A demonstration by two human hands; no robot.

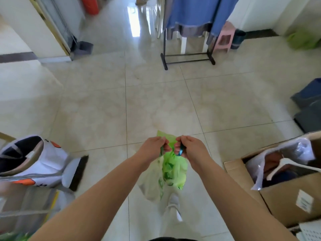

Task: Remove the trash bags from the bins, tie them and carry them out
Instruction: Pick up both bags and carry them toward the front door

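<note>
A green trash bag (pixel 174 171) hangs in front of me above the tiled floor, its body pale and translucent on the left side. My left hand (pixel 153 147) and my right hand (pixel 189 146) are both closed on the bag's top, close together, each gripping a darker green-blue strip at the mouth. A flap of the bag (pixel 165 136) sticks up between the two fists. A small dark bin (pixel 238 39) stands far back beside a pink stool (pixel 224 39).
A black clothes rack (pixel 187 58) with blue garments stands ahead. An open cardboard box (pixel 284 186) holding plastic and a hanger sits at right, dark containers (pixel 309 105) behind it. A white-and-orange bag (pixel 34 162) lies at left. A doorway with a dustpan (pixel 83 47) is far left.
</note>
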